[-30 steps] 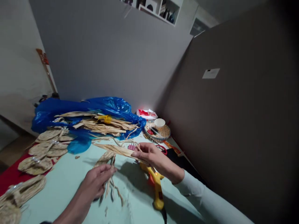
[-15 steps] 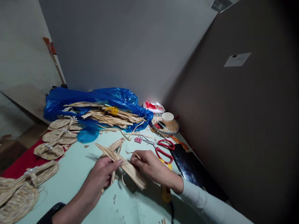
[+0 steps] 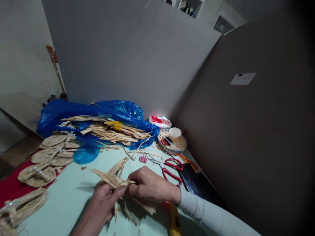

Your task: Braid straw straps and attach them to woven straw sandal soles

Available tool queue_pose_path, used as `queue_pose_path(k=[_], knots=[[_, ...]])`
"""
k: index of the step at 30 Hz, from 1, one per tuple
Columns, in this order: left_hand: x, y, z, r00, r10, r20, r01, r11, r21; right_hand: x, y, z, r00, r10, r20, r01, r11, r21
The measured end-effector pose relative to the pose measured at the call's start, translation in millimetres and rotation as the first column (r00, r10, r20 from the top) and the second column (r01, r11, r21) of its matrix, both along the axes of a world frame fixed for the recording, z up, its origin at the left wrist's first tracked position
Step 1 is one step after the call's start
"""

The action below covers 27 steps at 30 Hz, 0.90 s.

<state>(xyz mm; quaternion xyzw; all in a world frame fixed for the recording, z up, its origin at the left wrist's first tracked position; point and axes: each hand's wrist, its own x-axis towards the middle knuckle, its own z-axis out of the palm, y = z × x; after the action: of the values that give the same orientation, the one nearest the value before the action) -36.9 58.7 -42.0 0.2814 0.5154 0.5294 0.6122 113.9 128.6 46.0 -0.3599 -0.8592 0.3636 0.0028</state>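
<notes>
My left hand (image 3: 102, 203) is closed on a bundle of dried straw strips (image 3: 108, 178), its thumb pressed across the top. A braided straw piece (image 3: 119, 166) juts out behind the bundle and is partly hidden by it. My right hand (image 3: 147, 185) sits beside it, fingers pinched on a thin straw strip (image 3: 131, 181) that runs from the bundle. Loose strip ends (image 3: 147, 206) hang out below the right hand. Where the strips cross under my fingers is hidden.
Red-handled scissors (image 3: 169, 167) and a pink binder clip (image 3: 143, 159) lie beyond my right hand. A blue plastic bag (image 3: 61, 111) holds more straw. Woven straw slippers (image 3: 36, 175) line the left. A basket (image 3: 182, 146) holds a white bowl (image 3: 175, 132). A yellow-handled tool (image 3: 174, 219) lies nearest.
My right hand has moved left, up against the bundle, with a strip now drawn across it. The view has tilted upward, so things on the table appear lower.
</notes>
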Motion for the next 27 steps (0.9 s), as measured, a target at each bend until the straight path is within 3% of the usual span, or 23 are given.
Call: queue_pose_path(k=[5,8,11,13,15,17,19,22,24,27], knots=[[-1.3,-0.9,5.1,1.0,0.024,-0.005,-0.024,0.998,-0.055,-10.6,11.5,6.3,0.991,0.087,0.106,-0.094,0.993,0.07],[-2.4,-4.6,9.0,0.999,0.037,-0.039,-0.042,0.991,-0.13,-16.4,26.6,10.2,0.985,-0.007,0.174,-0.031,0.975,0.219],[-3.0,-8.2,13.1,0.995,0.035,-0.091,-0.051,0.982,-0.181,-15.6,66.9,30.3,0.963,-0.24,0.123,0.164,0.883,0.439],[-3.7,-8.8,14.4,0.992,0.021,-0.123,-0.045,0.98,-0.193,-10.9,102.6,51.8,0.929,-0.37,0.016,0.3,0.777,0.553],[-4.5,-7.8,14.1,0.99,0.004,-0.144,-0.032,0.979,-0.199,-4.4,131.9,71.7,0.917,-0.391,-0.081,0.358,0.711,0.605],[-4.9,-6.3,13.0,0.988,-0.009,-0.151,-0.023,0.978,-0.208,1.3,141.7,81.5,0.927,-0.345,-0.144,0.358,0.707,0.609],[-4.7,-5.1,12.3,0.989,-0.013,-0.148,-0.02,0.976,-0.218,4.4,125.9,77.2,0.961,-0.229,-0.156,0.277,0.78,0.561],[-4.2,-5.1,13.2,0.991,-0.017,-0.134,-0.013,0.977,-0.214,5.6,65.8,49.0,0.993,-0.022,-0.118,0.068,0.912,0.404],[-4.8,-6.0,14.8,0.991,-0.027,-0.128,0.0,0.979,-0.205,6.1,20.4,24.9,0.994,0.04,-0.105,-0.005,0.949,0.315],[-6.5,-7.2,17.5,0.99,-0.057,-0.127,0.032,0.981,-0.191,7.8,-27.6,-5.0,0.992,-0.008,-0.129,0.043,0.959,0.279]])
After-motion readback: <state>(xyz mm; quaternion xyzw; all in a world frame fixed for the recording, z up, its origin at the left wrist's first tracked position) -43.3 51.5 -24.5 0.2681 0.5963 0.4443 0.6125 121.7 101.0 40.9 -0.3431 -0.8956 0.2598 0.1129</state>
